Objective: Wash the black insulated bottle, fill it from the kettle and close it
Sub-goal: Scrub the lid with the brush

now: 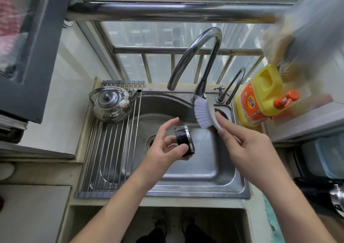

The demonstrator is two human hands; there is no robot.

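Over the steel sink my left hand holds a small black cylinder with a silver rim, probably the bottle's lid, between thumb and lower fingers; the index finger is raised. My right hand grips the grey handle of a white-bristled brush, its bristles facing left just above and right of the black piece, not touching it. A shiny steel kettle stands on the roll-up drying rack at the sink's left. The bottle body is not in view.
A tall curved faucet arches over the basin, with a smaller tap to its right. A yellow detergent jug with orange pump stands on the right counter. The drain lies under my left hand. A window railing runs behind.
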